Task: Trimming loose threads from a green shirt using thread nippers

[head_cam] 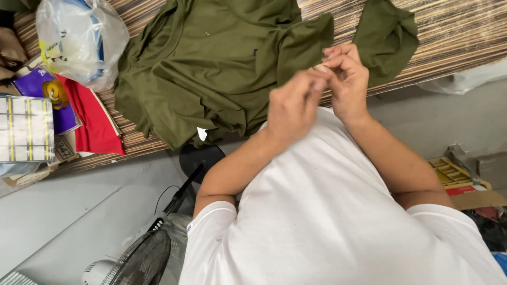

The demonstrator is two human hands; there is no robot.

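Observation:
An olive green garment (211, 63) lies crumpled on a striped wooden table (465, 31). Both my hands are raised in front of my chest, over the table's near edge and clear of the cloth. My left hand (293, 105) is curled, and its fingertips meet those of my right hand (346, 79). The fingers of both hands pinch together at one spot. Anything between them is too small to make out. A small white tag (202, 133) shows at the garment's near hem.
At the table's left sit a clear plastic bag (79, 37), a red cloth (95, 119), a purple book (37, 87) with a yellow tape roll (55, 92), and a checked box (25, 129). A standing fan (142, 258) is on the grey floor; cardboard boxes (465, 182) lie right.

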